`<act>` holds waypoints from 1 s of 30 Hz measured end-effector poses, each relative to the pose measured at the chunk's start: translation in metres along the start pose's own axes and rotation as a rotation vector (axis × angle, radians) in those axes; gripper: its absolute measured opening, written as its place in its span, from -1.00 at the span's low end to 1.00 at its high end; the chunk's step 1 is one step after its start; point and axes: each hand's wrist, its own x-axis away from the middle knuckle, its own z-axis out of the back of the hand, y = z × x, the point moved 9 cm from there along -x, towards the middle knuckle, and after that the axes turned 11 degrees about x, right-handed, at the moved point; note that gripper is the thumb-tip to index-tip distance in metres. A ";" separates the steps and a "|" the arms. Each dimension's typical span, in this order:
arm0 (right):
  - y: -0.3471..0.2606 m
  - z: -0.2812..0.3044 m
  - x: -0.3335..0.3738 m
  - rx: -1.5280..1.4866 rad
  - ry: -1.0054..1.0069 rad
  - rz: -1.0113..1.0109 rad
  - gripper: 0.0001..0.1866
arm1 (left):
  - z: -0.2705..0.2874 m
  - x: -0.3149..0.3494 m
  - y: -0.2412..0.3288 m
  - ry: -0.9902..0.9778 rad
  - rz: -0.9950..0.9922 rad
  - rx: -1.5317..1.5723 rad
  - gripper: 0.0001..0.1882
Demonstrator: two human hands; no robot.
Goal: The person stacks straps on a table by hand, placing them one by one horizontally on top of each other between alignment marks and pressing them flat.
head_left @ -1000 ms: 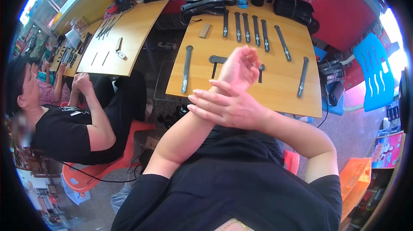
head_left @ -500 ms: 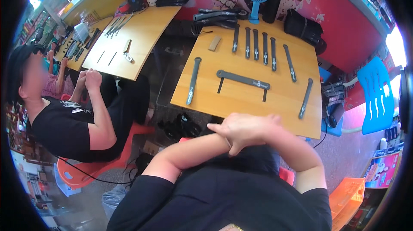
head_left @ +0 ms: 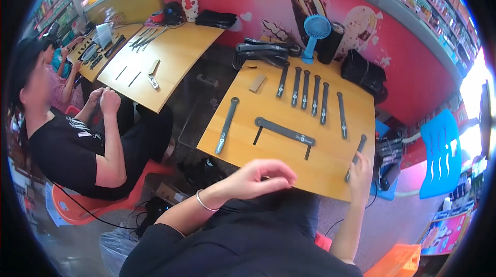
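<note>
Several flat dark grey straps with rounded tab ends lie on the light wooden table. At its right edge, my right hand (head_left: 360, 176) reaches over one grey strap (head_left: 362, 145), fingers apart and touching its lower part; the exact contact is partly hidden. My left hand (head_left: 263, 178), with a bracelet at the wrist, hovers at the near table edge, fingers curved, thumb apart, nothing in it. Beyond it a strap (head_left: 284, 131) lies crosswise, its ends by two black slots (head_left: 308, 153). Another strap (head_left: 227, 124) lies at the left, and a row of straps (head_left: 306, 89) farther back.
A bundle of dark straps (head_left: 263, 52), a blue fan (head_left: 316, 34), a black cylinder (head_left: 331, 42) and a black bag (head_left: 364, 73) stand along the back. A small tan block (head_left: 257, 83) lies nearby. At left, a co-worker (head_left: 72, 137) sits by another table (head_left: 175, 55).
My hands have come apart from being clasped together. The right hand has moved right and forward onto the strap; the left stays near the table's front edge. The view has shifted.
</note>
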 end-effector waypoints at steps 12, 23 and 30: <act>0.078 -0.033 0.011 0.232 -0.222 -0.456 -0.46 | 0.076 0.013 -0.069 0.474 0.042 0.304 -0.88; 0.094 -0.036 0.013 0.200 -0.522 -0.570 -0.68 | 0.085 0.004 -0.089 0.512 0.111 0.242 -0.88; 0.120 0.001 0.061 0.060 -0.404 -0.587 -0.67 | 0.076 -0.021 -0.100 0.433 0.173 0.182 -0.85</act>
